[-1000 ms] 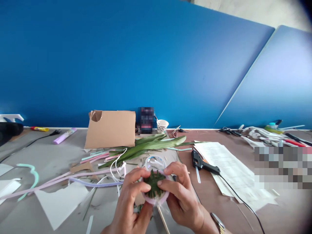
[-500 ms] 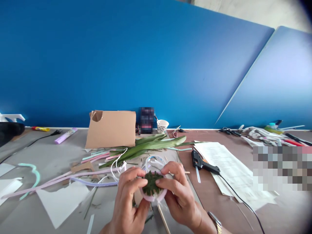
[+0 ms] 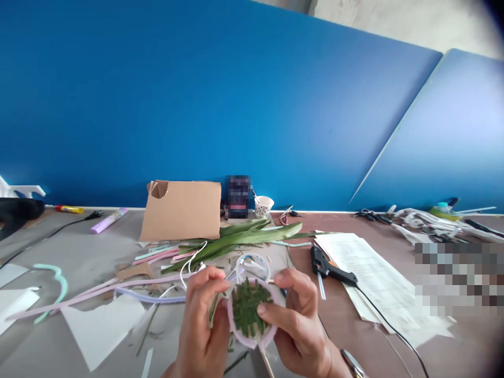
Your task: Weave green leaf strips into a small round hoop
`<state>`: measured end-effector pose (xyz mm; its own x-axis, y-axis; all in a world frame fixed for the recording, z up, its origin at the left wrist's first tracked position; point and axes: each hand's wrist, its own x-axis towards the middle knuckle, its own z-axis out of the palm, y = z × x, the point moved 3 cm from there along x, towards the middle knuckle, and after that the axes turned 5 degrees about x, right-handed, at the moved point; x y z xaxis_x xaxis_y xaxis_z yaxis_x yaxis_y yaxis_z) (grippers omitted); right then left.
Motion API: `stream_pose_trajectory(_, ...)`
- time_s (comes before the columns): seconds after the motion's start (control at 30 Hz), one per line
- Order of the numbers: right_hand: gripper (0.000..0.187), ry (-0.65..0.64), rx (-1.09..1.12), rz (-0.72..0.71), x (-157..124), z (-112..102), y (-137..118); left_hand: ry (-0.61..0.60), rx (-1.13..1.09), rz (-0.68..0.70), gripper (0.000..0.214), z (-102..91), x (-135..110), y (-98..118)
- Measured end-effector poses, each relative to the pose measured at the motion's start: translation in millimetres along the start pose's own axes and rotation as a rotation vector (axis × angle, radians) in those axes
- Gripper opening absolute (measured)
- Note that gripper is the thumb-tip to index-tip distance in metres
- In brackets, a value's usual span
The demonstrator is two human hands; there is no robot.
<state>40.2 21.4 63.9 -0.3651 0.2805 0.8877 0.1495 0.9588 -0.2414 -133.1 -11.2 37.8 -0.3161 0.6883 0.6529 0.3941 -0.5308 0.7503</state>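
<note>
A small oval piece (image 3: 252, 307) woven from green leaf strips, edged with a pale pink band, is upright between my hands. My right hand (image 3: 301, 323) pinches its right side, index fingertip on the woven front and the thumb lower at the rim. My left hand (image 3: 205, 315) is beside the left rim, its fingers bent and apart from the thumb. The left thumb is close against the pink edge; whether it touches is unclear. A white ring (image 3: 254, 257) shows just above the piece. A thin wooden stick (image 3: 268, 365) shows below it; whether they are joined is unclear.
Long green leaves (image 3: 252, 235) lie behind my hands, near a cardboard piece (image 3: 185, 212) and a paper cup (image 3: 263, 205). A black glue gun (image 3: 333, 270) with its cord lies right, beside printed sheets (image 3: 354, 257). Foam strips (image 3: 149, 296) and white paper (image 3: 104, 328) are left.
The woven piece has turned to face me more fully. My left fingers have come off its front to the left; my right hand has shifted right and keeps its hold.
</note>
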Motion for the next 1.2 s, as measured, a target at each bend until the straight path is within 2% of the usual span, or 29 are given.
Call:
stream_pose_trajectory(0.03, 0.03, 0.01, -0.016, -0.019, -0.5, -0.6, 0.1, -0.009, -0.106, -0.203, 0.015, 1.8, 2.1, -4.2)
stream_pose_trajectory(0.07, 0.028, 0.012, -0.031, -0.033, -1.0, -0.9, 0.3, -0.059, -0.229, -0.433, 0.013, 5.2, 3.5, -7.9)
stream_pose_trajectory(0.1, 0.027, 0.012, -0.045, -0.046, -1.5, -1.1, 0.5, -0.106, -0.364, -0.652, 0.016, 8.7, 3.8, -10.0)
stream_pose_trajectory(0.13, 0.026, 0.007, -0.056, -0.055, -1.9, -1.2, 0.7, -0.156, -0.498, -0.816, 0.022, 12.1, 3.9, -9.7)
stream_pose_trajectory(0.2, 0.026, -0.002, -0.07, -0.064, -2.6, -1.2, 1.4, -0.226, -0.66, -0.945, 0.034, 15.9, 5.2, -5.5)
stream_pose_trajectory(0.3, 0.025, 0.002, -0.081, -0.07, -3.2, -1.3, 3.0, -0.27, -0.695, -0.883, 0.04, 17.3, 5.0, -0.7)
stream_pose_trajectory(0.43, 0.023, 0.002, -0.105, -0.072, -2.5, -1.0, 4.6, -0.257, -0.522, -0.734, 0.034, 16.3, 3.3, -0.3)
stream_pose_trajectory(0.6, 0.024, 0.005, -0.142, -0.096, 1.2, -1.9, 2.3, -0.181, -0.199, -0.349, 0.026, 7.8, 11.3, 5.1)
stream_pose_trajectory(0.7, 0.025, 0.0, -0.155, -0.104, 2.3, -3.0, 1.0, -0.166, -0.12, -0.231, 0.024, 5.1, 12.1, 7.7)
stream_pose_trajectory(0.9, 0.025, -0.004, -0.172, -0.09, -0.5, -3.9, 2.7, -0.172, -0.039, -0.143, 0.023, 4.0, 9.4, 10.3)
stream_pose_trajectory(1.2, 0.026, 0.004, -0.203, -0.094, 0.1, -3.3, 1.9, -0.2, -0.102, -0.216, 0.024, 6.3, 1.8, 4.0)
